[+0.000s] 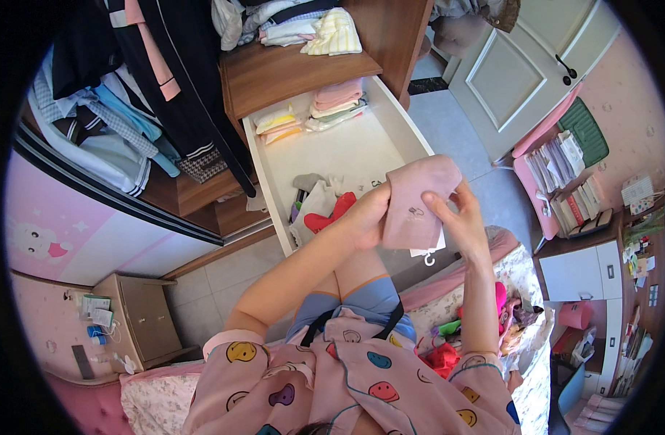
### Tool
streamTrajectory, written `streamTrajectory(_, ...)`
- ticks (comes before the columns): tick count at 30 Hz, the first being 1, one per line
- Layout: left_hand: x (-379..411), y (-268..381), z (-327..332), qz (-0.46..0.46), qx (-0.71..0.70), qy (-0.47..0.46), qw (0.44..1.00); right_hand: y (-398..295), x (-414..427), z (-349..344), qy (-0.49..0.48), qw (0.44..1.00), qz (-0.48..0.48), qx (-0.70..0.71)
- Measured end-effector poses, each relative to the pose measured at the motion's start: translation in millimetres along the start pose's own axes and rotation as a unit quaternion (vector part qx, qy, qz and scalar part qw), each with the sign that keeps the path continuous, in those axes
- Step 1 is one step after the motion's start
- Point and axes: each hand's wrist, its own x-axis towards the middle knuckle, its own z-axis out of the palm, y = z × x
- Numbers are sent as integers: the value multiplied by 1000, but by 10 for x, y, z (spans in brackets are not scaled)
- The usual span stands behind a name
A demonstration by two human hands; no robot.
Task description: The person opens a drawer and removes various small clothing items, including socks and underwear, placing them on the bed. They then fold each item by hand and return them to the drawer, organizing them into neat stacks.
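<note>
My left hand point(365, 217) grips the left edge of a folded pink garment point(414, 212), which bears a small dark print. My right hand point(457, 217) holds its other side, thumb on the front. A white plastic hanger hook point(429, 259) and a bit of white card stick out beneath it. Behind the garment stands an open white drawer point(365, 136). Folded pink and pale cloths point(338, 98) and yellow and orange packets point(278, 124) lie at its back. Red socks point(330, 213) and pale grey clothing point(314, 204) lie in its front left part, partly behind my left forearm.
Hanging dark clothes point(185, 81) fill the wardrobe at left. Folded clothes point(332, 32) lie on the wooden shelf point(294, 76) above the drawer. Red and pink clothes point(444, 359) lie on the floral bed point(533, 348) at right. A pink chair point(536, 206) bears books.
</note>
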Motion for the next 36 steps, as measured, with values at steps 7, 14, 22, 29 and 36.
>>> streamTrajectory(7, 118, 80, -268, 44, 9, 34, 998, 296, 319, 342, 68, 923, 172, 338)
streamTrajectory(14, 338, 514, -825, 94, 306, 130, 938, 738, 798, 384, -3, 931, 232, 281)
streamTrajectory(22, 912, 1017, -1941, 151, 172, 312, 922, 1089, 1752, 960, -53, 965, 195, 170)
streamTrajectory(29, 1504, 1424, -2607, 199, 212, 376, 880, 1762, 2917, 1537, 17, 987, -102, -120)
streamTrajectory(36, 1580, 1515, -2719, 233, 238, 347, 877, 2074, 3367, 1675, -90, 920, -200, -323)
